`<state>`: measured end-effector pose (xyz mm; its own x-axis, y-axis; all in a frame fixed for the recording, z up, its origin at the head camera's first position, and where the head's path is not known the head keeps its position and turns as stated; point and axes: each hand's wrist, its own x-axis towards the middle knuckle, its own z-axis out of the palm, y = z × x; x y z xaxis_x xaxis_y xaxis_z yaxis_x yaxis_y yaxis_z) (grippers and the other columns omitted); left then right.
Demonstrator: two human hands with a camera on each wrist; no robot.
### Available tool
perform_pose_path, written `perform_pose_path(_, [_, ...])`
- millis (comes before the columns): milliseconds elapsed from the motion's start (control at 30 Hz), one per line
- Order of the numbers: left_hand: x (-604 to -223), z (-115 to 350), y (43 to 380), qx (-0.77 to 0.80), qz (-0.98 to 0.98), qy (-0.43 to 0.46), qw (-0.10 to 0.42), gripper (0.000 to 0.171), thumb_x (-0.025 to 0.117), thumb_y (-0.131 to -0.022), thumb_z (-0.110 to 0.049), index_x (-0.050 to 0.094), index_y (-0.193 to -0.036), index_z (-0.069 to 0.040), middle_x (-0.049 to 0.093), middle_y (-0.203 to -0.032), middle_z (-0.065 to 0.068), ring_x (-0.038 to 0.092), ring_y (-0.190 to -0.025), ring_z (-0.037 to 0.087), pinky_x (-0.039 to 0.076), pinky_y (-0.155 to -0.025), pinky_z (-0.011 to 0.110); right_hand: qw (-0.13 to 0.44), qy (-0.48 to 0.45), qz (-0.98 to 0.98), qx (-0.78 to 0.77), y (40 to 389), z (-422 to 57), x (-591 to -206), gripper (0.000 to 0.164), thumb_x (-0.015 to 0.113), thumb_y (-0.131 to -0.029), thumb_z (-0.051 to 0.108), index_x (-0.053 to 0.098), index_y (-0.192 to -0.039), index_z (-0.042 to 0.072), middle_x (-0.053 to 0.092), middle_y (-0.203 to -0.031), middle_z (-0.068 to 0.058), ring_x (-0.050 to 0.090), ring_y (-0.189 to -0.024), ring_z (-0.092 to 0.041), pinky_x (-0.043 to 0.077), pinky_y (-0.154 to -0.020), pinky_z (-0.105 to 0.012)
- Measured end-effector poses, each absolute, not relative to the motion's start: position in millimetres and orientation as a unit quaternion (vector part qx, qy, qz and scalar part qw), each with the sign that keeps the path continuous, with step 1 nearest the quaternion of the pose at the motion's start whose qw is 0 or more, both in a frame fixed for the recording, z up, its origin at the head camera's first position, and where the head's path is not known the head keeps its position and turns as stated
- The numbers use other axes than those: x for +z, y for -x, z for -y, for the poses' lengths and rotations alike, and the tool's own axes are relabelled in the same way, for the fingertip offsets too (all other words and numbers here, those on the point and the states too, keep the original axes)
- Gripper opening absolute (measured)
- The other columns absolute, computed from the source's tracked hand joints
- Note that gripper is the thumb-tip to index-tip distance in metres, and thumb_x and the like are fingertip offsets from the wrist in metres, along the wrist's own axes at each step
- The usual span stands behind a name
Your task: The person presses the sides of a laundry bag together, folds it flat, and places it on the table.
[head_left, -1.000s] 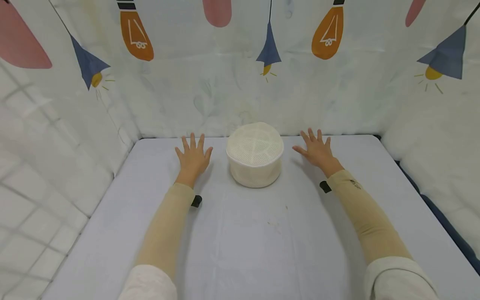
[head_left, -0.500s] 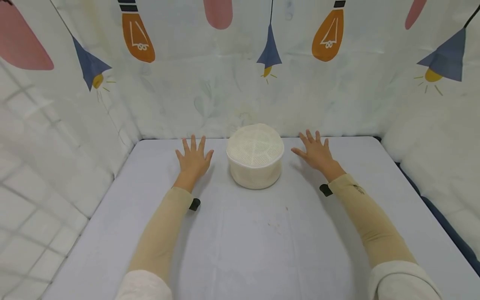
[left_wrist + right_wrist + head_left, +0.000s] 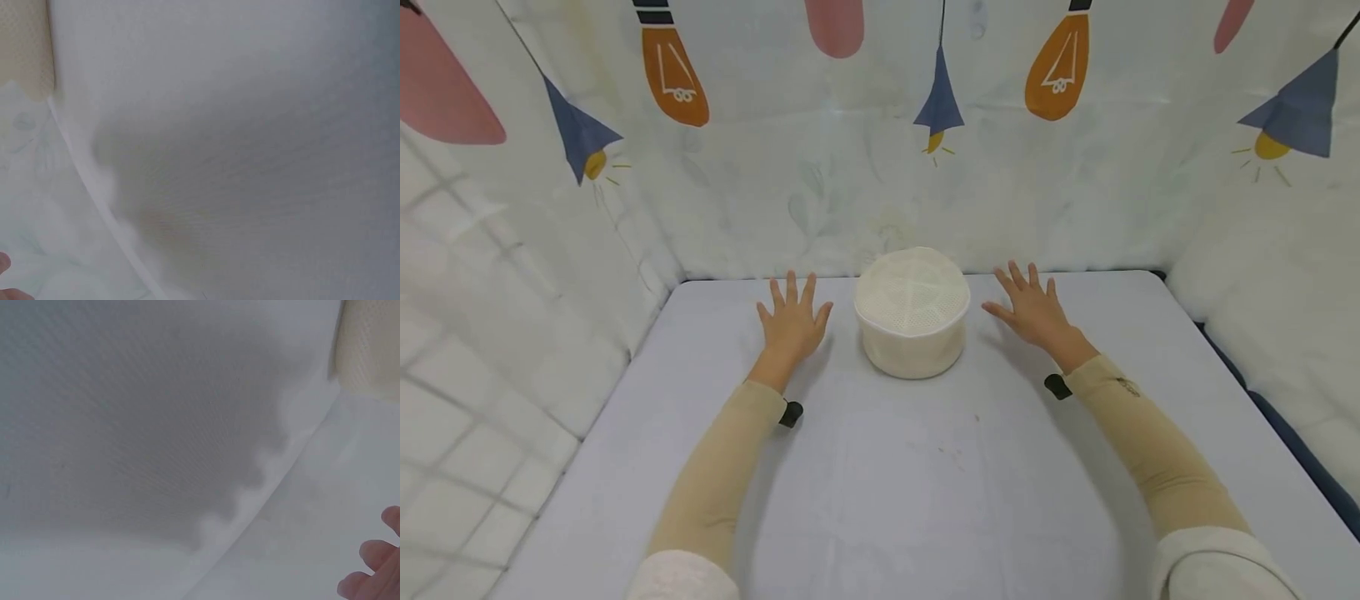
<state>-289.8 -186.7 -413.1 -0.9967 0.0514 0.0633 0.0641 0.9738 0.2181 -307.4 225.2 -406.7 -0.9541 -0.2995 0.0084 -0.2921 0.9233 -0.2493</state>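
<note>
A cream, drum-shaped thing (image 3: 912, 312) with a perforated mesh top and a raised seam round its upper rim, like a brimless cap, stands near the table's far edge. To its left, my left hand (image 3: 793, 327) spreads its fingers over the table, holding nothing. My right hand (image 3: 1037, 312) is on the other side, fingers likewise spread and apart from it. Shadows lie under both hands. Part of the mesh side (image 3: 25, 44) shows in the left wrist view's corner, and fingertips (image 3: 375, 556) show at lower right in the right wrist view.
A white-covered table (image 3: 910, 500) fills the foreground, with faint marks near its middle. Behind it hangs a pale curtain (image 3: 737, 192) printed with lamps and bulbs. A white padded side (image 3: 1285, 317) borders the right, and a grid-patterned sheet (image 3: 475, 400) the left.
Both hands have shifted only slightly, the left a little to the right and the right a little to the left. The cream drum-shaped thing stays in place.
</note>
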Motion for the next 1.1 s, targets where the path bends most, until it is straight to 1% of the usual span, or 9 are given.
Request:
perform_pose_path(167, [-413, 183, 286, -0.115, 0.992, 0.036, 0.038, 0.070, 0.032, -0.111, -0.050, 0.009, -0.166, -0.014, -0.004, -0.169, 0.023, -0.005, -0.151, 0.053, 0.005, -0.113, 0.077, 0.008, 0.160, -0.979, -0.127, 301, -227, -407, 0.085, 0.040, -0.106, 0.061, 0.014, -0.165, 0.006, 0.000, -0.169, -0.021, -0.009, -0.152, -0.049, -0.004, -0.115, -0.072])
perform_pose_path(233, [-412, 183, 284, -0.121, 0.991, 0.036, 0.039, 0.070, 0.033, -0.110, -0.049, 0.010, -0.166, -0.015, -0.004, -0.169, 0.023, -0.007, -0.152, 0.052, 0.005, -0.113, 0.076, 0.007, 0.164, -0.978, -0.128, 298, -227, -407, 0.086, 0.040, -0.105, 0.062, 0.014, -0.165, 0.006, 0.000, -0.169, -0.021, -0.010, -0.152, -0.048, -0.005, -0.115, -0.071])
perform_pose_path(367, [-409, 183, 281, -0.130, 0.990, 0.035, 0.037, 0.070, 0.032, -0.110, -0.050, 0.009, -0.167, -0.015, -0.005, -0.169, 0.021, -0.009, -0.152, 0.050, 0.005, -0.114, 0.075, 0.002, 0.168, -0.978, -0.123, 294, -227, -404, 0.085, 0.041, -0.105, 0.061, 0.014, -0.165, 0.007, 0.001, -0.169, -0.021, -0.007, -0.152, -0.048, -0.003, -0.116, -0.071])
perform_pose_path(467, [-409, 183, 279, -0.129, 0.990, 0.036, 0.036, 0.070, 0.032, -0.110, -0.050, 0.008, -0.167, -0.015, -0.006, -0.170, 0.021, -0.009, -0.152, 0.049, 0.006, -0.115, 0.074, -0.005, 0.174, -0.977, -0.120, 291, -228, -403, 0.084, 0.042, -0.106, 0.059, 0.014, -0.165, 0.007, 0.001, -0.169, -0.021, -0.004, -0.152, -0.049, -0.001, -0.116, -0.071])
perform_pose_path(633, [-410, 185, 275, -0.138, 0.989, 0.043, 0.039, 0.070, 0.033, -0.111, -0.049, 0.007, -0.167, -0.016, -0.006, -0.170, 0.019, -0.009, -0.153, 0.047, 0.006, -0.115, 0.074, -0.015, 0.183, -0.975, -0.128, 286, -229, -402, 0.082, 0.046, -0.106, 0.055, 0.015, -0.165, 0.007, 0.002, -0.169, -0.021, -0.004, -0.153, -0.049, 0.000, -0.117, -0.070])
perform_pose_path(767, [-409, 185, 272, -0.143, 0.987, 0.055, 0.054, 0.068, 0.034, -0.111, -0.048, 0.010, -0.167, -0.017, -0.004, -0.170, 0.017, -0.006, -0.154, 0.046, 0.008, -0.116, 0.072, -0.021, 0.188, -0.972, -0.137, 281, -229, -399, 0.081, 0.049, -0.107, 0.051, 0.015, -0.165, 0.006, 0.003, -0.169, -0.022, -0.004, -0.153, -0.048, 0.002, -0.118, -0.069])
perform_pose_path(967, [-405, 185, 267, -0.164, 0.980, 0.076, 0.081, 0.066, 0.036, -0.111, -0.046, 0.015, -0.166, -0.016, 0.000, -0.171, 0.016, -0.003, -0.154, 0.044, 0.009, -0.117, 0.071, -0.023, 0.204, -0.968, -0.146, 277, -228, -393, 0.081, 0.045, -0.107, 0.054, 0.016, -0.164, 0.004, 0.004, -0.169, -0.023, -0.002, -0.153, -0.049, 0.004, -0.119, -0.066])
perform_pose_path(1100, [-402, 184, 265, -0.180, 0.976, 0.086, 0.090, 0.066, 0.037, -0.111, -0.044, 0.015, -0.166, -0.015, 0.003, -0.170, 0.017, -0.001, -0.154, 0.044, 0.010, -0.117, 0.070, -0.020, 0.209, -0.964, -0.162, 274, -227, -391, 0.082, 0.046, -0.107, 0.054, 0.016, -0.164, 0.003, 0.005, -0.169, -0.022, -0.001, -0.153, -0.047, 0.005, -0.120, -0.064])
